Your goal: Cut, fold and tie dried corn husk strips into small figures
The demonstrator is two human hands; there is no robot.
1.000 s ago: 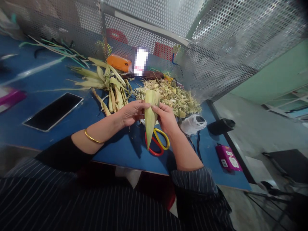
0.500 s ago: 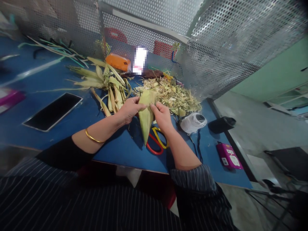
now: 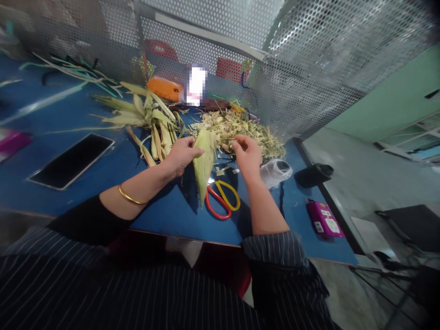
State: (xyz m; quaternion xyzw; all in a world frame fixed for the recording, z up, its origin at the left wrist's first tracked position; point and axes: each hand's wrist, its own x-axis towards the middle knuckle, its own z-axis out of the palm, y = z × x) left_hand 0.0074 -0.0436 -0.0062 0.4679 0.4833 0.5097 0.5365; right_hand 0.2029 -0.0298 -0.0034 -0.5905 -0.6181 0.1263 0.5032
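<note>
A pale green corn husk [image 3: 205,160] hangs point-down over the table, pinched near its upper left edge by my left hand [image 3: 182,156]. My right hand [image 3: 249,155] is apart from it, to the right, in front of the shredded husk pile [image 3: 237,126]. Its thumb and forefinger are pinched; whether a thin strip is between them I cannot make out. Scissors with one red handle [image 3: 219,215] and one yellow handle [image 3: 235,195] lie between my hands, blades partly hidden by the husk. Small cut bits [image 3: 220,171] lie just beyond the scissors.
More husks [image 3: 151,114] are heaped left of the pile. A dark phone [image 3: 72,160] lies at left. White thread spool [image 3: 277,172], black cylinder [image 3: 314,176] and purple box [image 3: 325,219] stand on the right. An orange packet [image 3: 165,88] sits by the perforated metal screen [image 3: 206,32].
My right hand has left the husk and moved right, toward the shredded pile. The left hand keeps its hold on the husk. More of the scissors now shows.
</note>
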